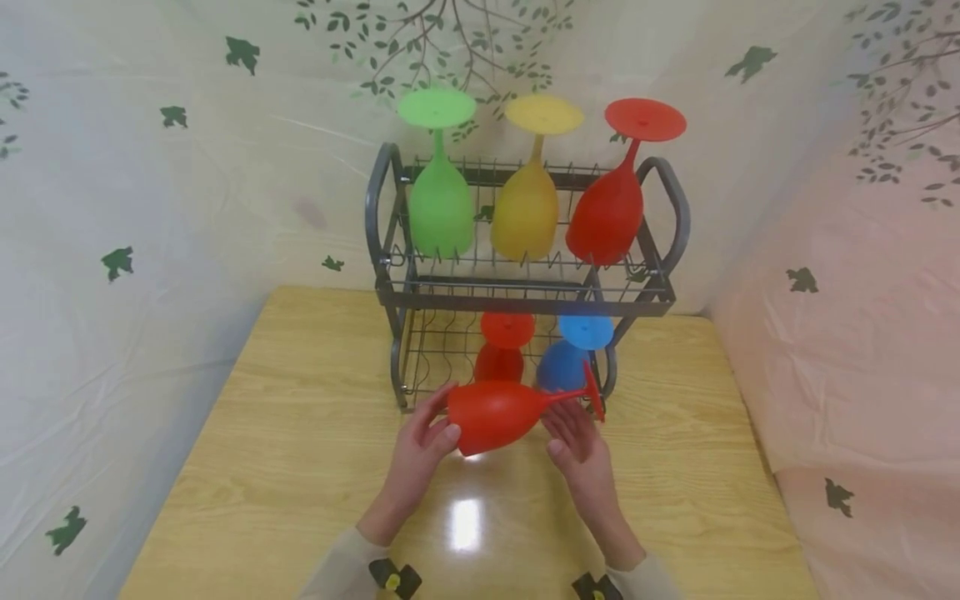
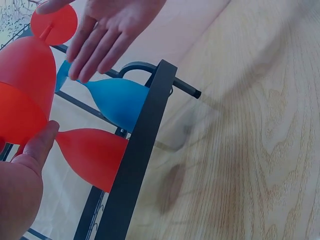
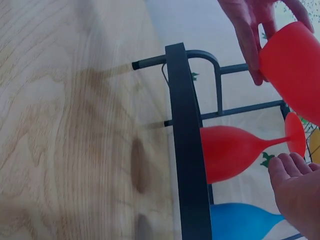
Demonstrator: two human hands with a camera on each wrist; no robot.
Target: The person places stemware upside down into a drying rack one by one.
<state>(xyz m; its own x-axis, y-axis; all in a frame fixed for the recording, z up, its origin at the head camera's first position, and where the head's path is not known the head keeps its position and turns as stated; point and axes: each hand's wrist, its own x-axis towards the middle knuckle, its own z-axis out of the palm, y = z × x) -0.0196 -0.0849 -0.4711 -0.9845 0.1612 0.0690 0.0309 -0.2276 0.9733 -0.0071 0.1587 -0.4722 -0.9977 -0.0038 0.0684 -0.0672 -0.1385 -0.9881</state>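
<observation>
A red plastic wine glass (image 1: 495, 414) lies sideways in the air before the rack's lower tier, its foot to the right. My left hand (image 1: 422, 454) holds it by the rim end of the bowl, thumb on the near side. Under the stem is my right hand (image 1: 581, 457); in the left wrist view that hand (image 2: 115, 30) has its fingers straight and grips nothing. Whether it touches the stem I cannot tell. Behind, a second red wine glass (image 1: 498, 364) and a blue wine glass (image 1: 561, 367) stand upside down on the lower tier.
The black two-tier dish rack (image 1: 525, 305) stands at the back of the wooden table (image 1: 300, 442). Its upper tier bears upside-down green (image 1: 441, 208), yellow (image 1: 525, 212) and red (image 1: 607, 215) wine glasses, the red one tilted. Leaf-patterned cloth (image 1: 150, 250) hangs around the table.
</observation>
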